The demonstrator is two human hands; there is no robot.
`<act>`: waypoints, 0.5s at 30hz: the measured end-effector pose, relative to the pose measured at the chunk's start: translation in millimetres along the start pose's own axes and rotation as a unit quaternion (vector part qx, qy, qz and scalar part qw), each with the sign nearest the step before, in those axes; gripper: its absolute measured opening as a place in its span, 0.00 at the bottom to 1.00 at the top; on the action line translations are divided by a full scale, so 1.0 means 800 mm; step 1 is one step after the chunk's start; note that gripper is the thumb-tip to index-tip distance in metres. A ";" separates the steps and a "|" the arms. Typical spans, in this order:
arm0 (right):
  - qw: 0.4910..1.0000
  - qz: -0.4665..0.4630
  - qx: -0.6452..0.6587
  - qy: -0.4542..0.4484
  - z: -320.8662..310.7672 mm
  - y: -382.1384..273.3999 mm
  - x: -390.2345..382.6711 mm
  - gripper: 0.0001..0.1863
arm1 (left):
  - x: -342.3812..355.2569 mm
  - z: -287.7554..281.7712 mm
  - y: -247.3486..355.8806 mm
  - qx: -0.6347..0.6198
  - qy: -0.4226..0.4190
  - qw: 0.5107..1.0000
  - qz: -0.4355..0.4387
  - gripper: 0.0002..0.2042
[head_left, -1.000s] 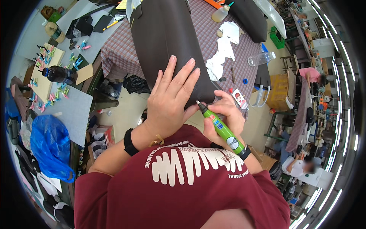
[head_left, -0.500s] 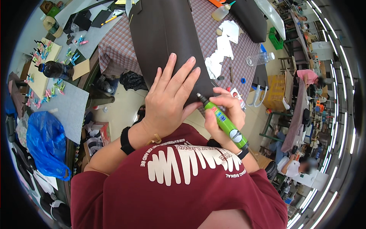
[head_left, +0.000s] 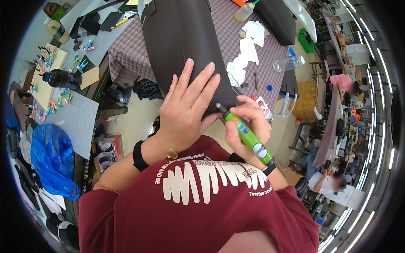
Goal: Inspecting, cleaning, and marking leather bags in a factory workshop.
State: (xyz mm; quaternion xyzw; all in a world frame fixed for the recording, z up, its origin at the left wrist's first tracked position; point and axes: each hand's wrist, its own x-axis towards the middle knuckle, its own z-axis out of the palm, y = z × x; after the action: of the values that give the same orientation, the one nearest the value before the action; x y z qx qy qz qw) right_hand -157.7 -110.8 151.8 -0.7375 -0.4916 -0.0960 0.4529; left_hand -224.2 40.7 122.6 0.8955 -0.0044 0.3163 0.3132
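Observation:
A large dark brown leather panel or bag body, with a seam along its length, stretches away from me over the checked tablecloth. My left hand lies flat on its near end, fingers spread. In my right hand is a thick green marker-like pen, gripped between thumb and fingers. Its dark tip points up and left, close to the leather's near edge and beside my left thumb. Whether the tip touches the leather I cannot tell.
Right of the leather, the checked cloth carries crumpled white paper, a clear plastic bottle and scissors with pale handles. On the left table are a dark bottle, several coloured clips and a blue plastic bag. People work farther right.
The pen and my right hand have shifted very slightly to the left. My left hand stays flat on the leather, nearly unmoved.

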 end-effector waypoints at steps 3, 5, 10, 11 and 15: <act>1.000 0.001 -0.008 0.001 -0.003 -0.002 0.000 0.15 | -0.001 0.000 0.000 0.002 0.000 1.000 -0.001 0.34; 1.000 0.006 -0.013 0.020 -0.001 0.000 0.000 0.15 | -0.001 0.000 -0.001 0.008 -0.006 1.000 0.001 0.34; 1.000 0.002 0.002 -0.002 -0.005 -0.002 -0.003 0.14 | -0.001 0.001 -0.001 -0.001 0.005 1.000 0.005 0.34; 1.000 0.008 -0.002 0.025 -0.003 0.003 -0.006 0.13 | -0.001 0.000 -0.001 -0.001 0.004 1.000 0.006 0.34; 1.000 -0.016 0.001 0.007 -0.002 -0.003 -0.004 0.13 | 0.001 0.000 0.000 0.004 0.003 1.000 0.003 0.34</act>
State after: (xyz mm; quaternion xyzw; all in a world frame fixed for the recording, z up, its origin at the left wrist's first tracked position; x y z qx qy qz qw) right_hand -161.0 -113.6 152.6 -0.7287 -0.5000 -0.1079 0.4555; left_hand -223.7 41.0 122.6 0.8956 -0.0045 0.3201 0.3089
